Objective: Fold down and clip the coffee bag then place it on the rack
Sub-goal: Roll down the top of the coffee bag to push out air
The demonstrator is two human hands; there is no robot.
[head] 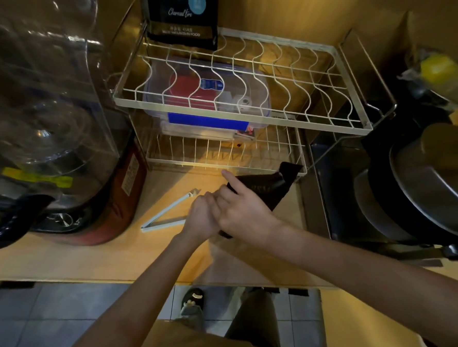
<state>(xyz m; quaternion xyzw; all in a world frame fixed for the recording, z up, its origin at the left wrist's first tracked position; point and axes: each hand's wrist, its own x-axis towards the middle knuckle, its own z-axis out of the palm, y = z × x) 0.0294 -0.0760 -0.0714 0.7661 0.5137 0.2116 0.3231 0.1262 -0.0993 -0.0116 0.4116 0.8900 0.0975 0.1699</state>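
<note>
- The left hand (202,216) is curled into a fist on the near end of a dark, flat foil coffee bag (264,187) that lies on the pale wooden tabletop (83,258).
- The right hand (243,210) lies over the same bag, touching the left hand, its fingers closed on the bag and its forefinger stretched out along the bag's left edge.
- The bag's far corner sticks out beyond the right hand and to its right, tilted up near the lower shelf of a white two-tier wire rack (240,93).
- Just left of the left hand, a long pale plastic bag clip (166,212) lies spread open in a V on the tabletop, its hinge end pointing away from the hand.
- Well beyond both hands, a second black coffee bag (182,15) with printed lettering stands upright at the back left of the rack's upper shelf.
- A clear plastic box with a blue latch (207,118) sits on the shelf below.
</note>
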